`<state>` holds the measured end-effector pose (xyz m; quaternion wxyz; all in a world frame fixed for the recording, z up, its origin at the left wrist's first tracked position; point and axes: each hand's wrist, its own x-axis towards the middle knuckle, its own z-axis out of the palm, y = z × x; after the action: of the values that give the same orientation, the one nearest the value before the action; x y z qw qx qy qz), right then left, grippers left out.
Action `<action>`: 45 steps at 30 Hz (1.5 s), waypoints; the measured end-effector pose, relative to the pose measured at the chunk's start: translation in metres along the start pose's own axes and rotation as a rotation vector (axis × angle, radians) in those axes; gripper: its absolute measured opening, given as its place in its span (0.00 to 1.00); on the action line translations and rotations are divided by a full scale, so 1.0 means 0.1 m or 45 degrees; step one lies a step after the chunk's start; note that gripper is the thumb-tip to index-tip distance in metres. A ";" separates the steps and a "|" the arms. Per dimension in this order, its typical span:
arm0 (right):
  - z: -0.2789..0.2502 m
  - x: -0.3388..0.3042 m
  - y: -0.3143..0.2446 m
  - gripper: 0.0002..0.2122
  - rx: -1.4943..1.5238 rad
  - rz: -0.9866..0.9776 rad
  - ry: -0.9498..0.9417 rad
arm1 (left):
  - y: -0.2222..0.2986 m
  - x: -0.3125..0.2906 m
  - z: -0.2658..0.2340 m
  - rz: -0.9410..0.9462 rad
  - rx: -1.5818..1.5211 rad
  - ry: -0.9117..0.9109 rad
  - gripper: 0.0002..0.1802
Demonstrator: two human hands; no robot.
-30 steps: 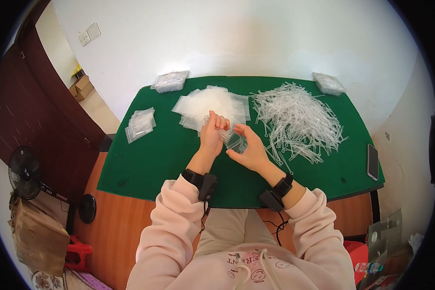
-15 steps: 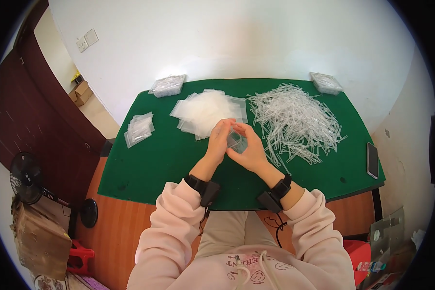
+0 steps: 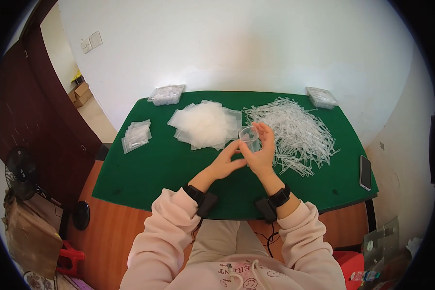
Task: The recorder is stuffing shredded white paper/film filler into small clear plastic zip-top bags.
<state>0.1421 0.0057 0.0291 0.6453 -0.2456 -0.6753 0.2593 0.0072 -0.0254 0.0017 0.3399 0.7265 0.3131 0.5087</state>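
Note:
My right hand (image 3: 262, 152) is curled around a small clear plastic bag (image 3: 249, 135), whose mouth gapes in a rounded shape. Just left of it, my left hand (image 3: 227, 160) has its thumb and fingers apart, fingertips close to the bag's lower edge; whether they touch it I cannot tell. Beyond my hands lies a heap of flat translucent bags (image 3: 203, 124). To the right spreads a large pile of thin clear plastic sticks (image 3: 304, 140) with small loops at some ends. Several filled clear bags (image 3: 137, 135) overlap at the left.
Everything lies on a green-covered table (image 3: 164, 169). Clear packs stand at its back left (image 3: 167, 94) and back right (image 3: 322, 97). A phone (image 3: 365, 172) rests near the right edge. A white wall rises behind, and a black fan (image 3: 21, 174) stands at the left.
My hands have drawn apart and shifted slightly; the right one now holds the bag with its mouth rounded open, while the left has moved lower. The whole view has tilted a little.

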 end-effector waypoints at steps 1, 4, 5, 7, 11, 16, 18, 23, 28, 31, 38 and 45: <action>0.02 -0.01 -0.01 0.31 0.011 -0.010 0.030 | 0.01 -0.01 0.02 0.059 0.192 -0.007 0.24; 0.06 -0.03 -0.03 0.31 0.033 -0.028 0.089 | -0.01 -0.01 0.00 -0.130 0.064 0.097 0.20; 0.05 -0.03 -0.05 0.31 -0.014 -0.019 0.073 | -0.02 -0.02 0.00 -0.224 -0.004 0.146 0.18; 0.07 -0.05 -0.06 0.31 -0.098 0.002 0.034 | -0.09 0.00 -0.08 -0.213 -0.088 0.212 0.17; 0.06 -0.05 0.14 0.29 0.057 0.225 -0.037 | -0.15 0.05 -0.25 -0.266 -0.304 0.348 0.15; 0.05 -0.12 0.45 0.27 0.132 0.602 -0.361 | -0.15 0.05 -0.29 -0.428 -0.359 0.404 0.16; 0.06 -0.14 0.49 0.25 0.132 0.647 -0.390 | -0.17 0.04 -0.30 -0.435 -0.342 0.424 0.16; 0.07 -0.14 0.46 0.20 0.218 0.649 -0.370 | -0.19 0.03 -0.33 -0.436 -0.343 0.408 0.17; 0.11 -0.16 0.44 0.13 0.392 0.635 -0.381 | -0.28 -0.01 -0.33 -0.425 -0.173 0.253 0.17; 0.12 -0.18 0.47 0.09 0.480 0.657 -0.412 | -0.24 -0.01 -0.32 -0.482 -0.110 0.168 0.15; 0.09 -0.16 0.48 0.07 0.499 0.644 -0.331 | -0.11 0.00 -0.29 -0.560 -0.143 0.081 0.11; 0.11 -0.15 0.36 0.10 0.621 0.652 -0.254 | -0.17 -0.01 -0.29 -0.586 -0.198 0.113 0.08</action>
<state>0.1322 0.0226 -0.0068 0.5301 -0.2193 -0.5697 0.5885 -0.0228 -0.0112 -0.0054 0.4876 0.5847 0.4447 0.4718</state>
